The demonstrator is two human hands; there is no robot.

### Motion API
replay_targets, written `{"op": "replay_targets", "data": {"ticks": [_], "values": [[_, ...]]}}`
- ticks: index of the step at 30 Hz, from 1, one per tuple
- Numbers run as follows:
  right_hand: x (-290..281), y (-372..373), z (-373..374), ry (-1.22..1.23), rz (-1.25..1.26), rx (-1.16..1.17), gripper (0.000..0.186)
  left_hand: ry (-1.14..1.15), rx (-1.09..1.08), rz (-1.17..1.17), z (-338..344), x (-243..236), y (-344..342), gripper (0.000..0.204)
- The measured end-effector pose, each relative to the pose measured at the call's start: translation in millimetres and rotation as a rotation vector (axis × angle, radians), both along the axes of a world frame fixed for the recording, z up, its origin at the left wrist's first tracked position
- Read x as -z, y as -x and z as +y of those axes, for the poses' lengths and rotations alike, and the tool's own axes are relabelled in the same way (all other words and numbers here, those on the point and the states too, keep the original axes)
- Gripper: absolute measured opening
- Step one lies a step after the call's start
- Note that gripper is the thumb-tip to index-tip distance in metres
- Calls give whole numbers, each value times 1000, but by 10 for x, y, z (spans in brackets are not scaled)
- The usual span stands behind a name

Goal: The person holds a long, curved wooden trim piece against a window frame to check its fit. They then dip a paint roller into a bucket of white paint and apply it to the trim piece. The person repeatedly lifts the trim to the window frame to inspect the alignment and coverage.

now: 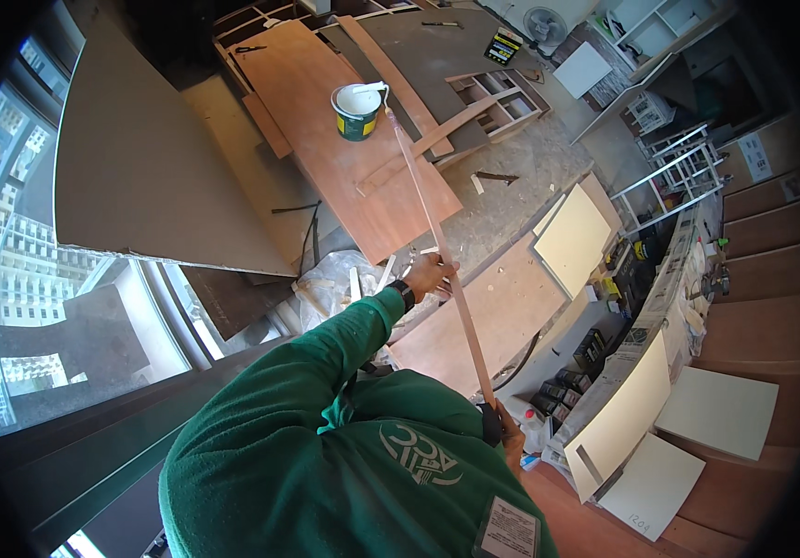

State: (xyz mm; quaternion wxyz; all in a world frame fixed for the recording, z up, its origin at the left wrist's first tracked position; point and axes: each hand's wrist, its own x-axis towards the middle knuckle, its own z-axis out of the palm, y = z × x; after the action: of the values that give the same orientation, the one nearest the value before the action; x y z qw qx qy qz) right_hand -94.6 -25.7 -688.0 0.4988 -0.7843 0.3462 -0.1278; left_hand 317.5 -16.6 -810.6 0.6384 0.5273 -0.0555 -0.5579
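Observation:
A long, thin wooden strip (468, 335) runs away from my body toward a bucket at the far side. My left hand (428, 276) is closed on the strip partway along it, with the arm stretched forward. Low and to the right, my right hand (511, 439) is at the strip's near end, its fingers closed around it and partly hidden by my body. The strip's far end comes up beside the green and white bucket (356, 126), which has a white, roller-like piece (369, 87) across its rim. Under the bucket lies a large reddish-brown wood sheet (316, 139).
A big grey-brown panel (149, 158) leans by the window at left. Another wood board (493, 312) with cream panels (579, 237) lies right of the strip. Clear plastic sheeting (330, 284) and offcuts are on the floor. A white metal frame (670, 181) stands far right.

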Motion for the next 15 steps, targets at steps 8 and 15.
{"op": "replay_targets", "data": {"ticks": [8, 15], "values": [[-186, -86, 6, -451, 99, 31, 47, -9, -27, 18, 35, 309, -47, 28], [-460, -299, 173, -192, 16, -15, 44, -34, -88, 29, 25, 285, -11, 26]]}}
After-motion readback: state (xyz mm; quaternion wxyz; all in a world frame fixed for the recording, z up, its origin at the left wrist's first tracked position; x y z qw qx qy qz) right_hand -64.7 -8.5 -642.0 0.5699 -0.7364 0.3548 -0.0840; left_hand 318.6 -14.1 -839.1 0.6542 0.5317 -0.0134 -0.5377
